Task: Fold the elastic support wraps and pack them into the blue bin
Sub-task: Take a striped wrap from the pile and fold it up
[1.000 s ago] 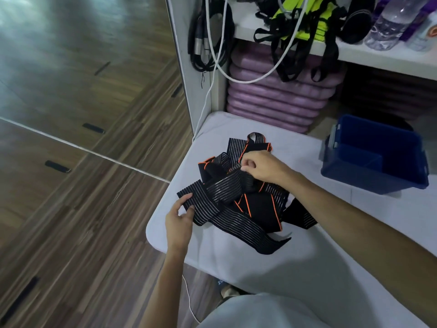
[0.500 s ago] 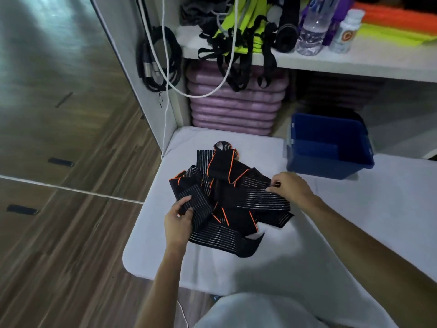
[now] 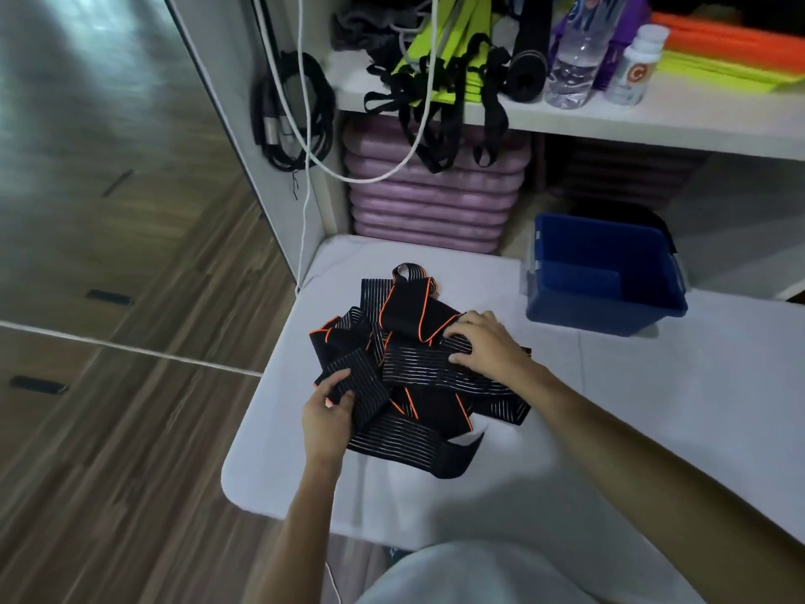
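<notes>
The left hand (image 3: 327,418) is pinching a striped strap end at the near-left of the tangled wraps (image 3: 414,377) on the white table (image 3: 653,429); the right hand (image 3: 483,344), fingers curled, is pressing another band. Sorting appears under way; separating one wrap comes next. Beyond, the blue bin (image 3: 605,276) is standing seemingly empty. The white bottle (image 3: 637,67) is bearing an orange "C".

Wood-plank floor (image 3: 109,429); white table (image 3: 653,429); white shelf (image 3: 653,119)

Black wraps (image 3: 418,377) with orange edging and pale stripes; blue bin (image 3: 605,276); white table (image 3: 653,407).
</notes>
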